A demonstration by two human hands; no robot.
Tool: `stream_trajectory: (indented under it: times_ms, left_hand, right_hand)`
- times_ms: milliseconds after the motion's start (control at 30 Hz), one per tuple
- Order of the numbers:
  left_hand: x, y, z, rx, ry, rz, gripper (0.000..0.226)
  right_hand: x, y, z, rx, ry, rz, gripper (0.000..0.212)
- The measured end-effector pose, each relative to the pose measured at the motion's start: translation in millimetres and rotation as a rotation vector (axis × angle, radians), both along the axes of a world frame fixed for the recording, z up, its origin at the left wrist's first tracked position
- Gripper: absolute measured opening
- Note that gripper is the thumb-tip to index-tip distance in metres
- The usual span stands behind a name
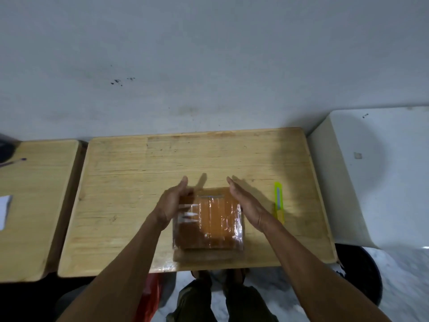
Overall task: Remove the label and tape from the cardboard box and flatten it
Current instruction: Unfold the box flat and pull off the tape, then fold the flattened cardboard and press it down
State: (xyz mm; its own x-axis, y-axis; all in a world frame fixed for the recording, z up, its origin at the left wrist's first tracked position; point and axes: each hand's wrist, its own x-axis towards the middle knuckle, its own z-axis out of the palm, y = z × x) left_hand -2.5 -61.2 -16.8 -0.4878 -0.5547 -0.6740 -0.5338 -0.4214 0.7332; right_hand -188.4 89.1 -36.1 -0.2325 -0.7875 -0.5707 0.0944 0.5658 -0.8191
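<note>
Head view, one taped cardboard box (209, 219), two hands, left hand (173, 203), right hand (246, 203), one knife (279, 202)

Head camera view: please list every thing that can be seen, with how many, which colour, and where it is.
brown cardboard box wrapped in clear tape: one, brown with shiny clear tape, near edge of the middle table, between the hands.
yellow-green utility knife: one, yellow-green, on the middle table, right of the box.
light wooden table: one, pale wood, centre, against the wall.
second light wooden table: one, pale wood, left.
white paper sheet: one, white, left edge of the second table.
white block-shaped object: one, white, right of the middle table.
left hand: one, at the box's left side.
right hand: one, open flat, at the box's right side.
</note>
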Motion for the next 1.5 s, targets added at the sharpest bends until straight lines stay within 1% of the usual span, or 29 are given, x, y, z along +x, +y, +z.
stream_trajectory:
  times_ms: [33, 133, 167, 233, 267, 333, 400, 467, 600, 667, 767, 900, 1100, 1233, 1333, 1500]
  left_hand:
    - [0, 6, 1, -0.039, -0.008, -0.054, 0.075]
    - [-1, 21, -7, -0.047, -0.025, -0.032, 0.067]
    - [-2, 25, -11, -0.075, -0.059, -0.063, 0.068]
    - [-3, 31, -19, -0.243, -0.216, -0.248, 0.077]
    - [-2, 33, -24, -0.318, -0.274, -0.335, 0.077]
    - [2, 36, -36, -0.416, -0.348, -0.459, 0.068]
    - [5, 39, -44, -0.44, -0.396, -0.512, 0.061]
    - [7, 42, -49, -0.434, -0.418, -0.514, 0.056]
    - [11, 47, -58, -0.488, -0.456, -0.569, 0.055]
    - [14, 51, -64, -0.537, -0.475, -0.594, 0.055]
    - [20, 63, -72, -0.673, -0.489, -0.6, 0.06]
    - [27, 73, -82, -0.821, -0.52, -0.59, 0.066]
    - [34, 78, -96, -0.898, -0.559, -0.581, 0.068]
    - [34, 77, -101, -0.952, -0.534, -0.565, 0.068]
    - [29, 72, -102, -1.002, -0.557, -0.553, 0.068]
    - [26, 70, -105, -1.028, -0.554, -0.567, 0.07]
  right_hand:
    - [0, 2, 1, 0.024, 0.054, 0.049, 0.077]
    - [-2, 5, 0, 0.098, 0.198, 0.206, 0.082]
    - [-2, 5, -1, 0.114, 0.24, 0.259, 0.084]
    - [0, 5, -3, 0.14, 0.307, 0.35, 0.087]
    - [2, 4, -4, 0.158, 0.327, 0.381, 0.089]
    - [7, 4, -9, 0.189, 0.374, 0.427, 0.09]
    - [13, 5, -15, 0.205, 0.428, 0.447, 0.09]
    - [18, 6, -21, 0.213, 0.484, 0.457, 0.088]
    - [29, 7, -32, 0.284, 0.637, 0.502, 0.082]
    - [36, 9, -37, 0.31, 0.743, 0.5, 0.078]
    - [50, 15, -44, 0.255, 0.888, 0.426, 0.074]
    - [63, 20, -52, 0.215, 0.996, 0.322, 0.068]
    - [71, 18, -62, 0.235, 1.031, 0.235, 0.069]
    - [73, 15, -68, 0.244, 1.051, 0.215, 0.07]
    - [73, 11, -72, 0.254, 1.06, 0.202, 0.071]
    - [74, 9, -79, 0.26, 1.105, 0.197, 0.071]
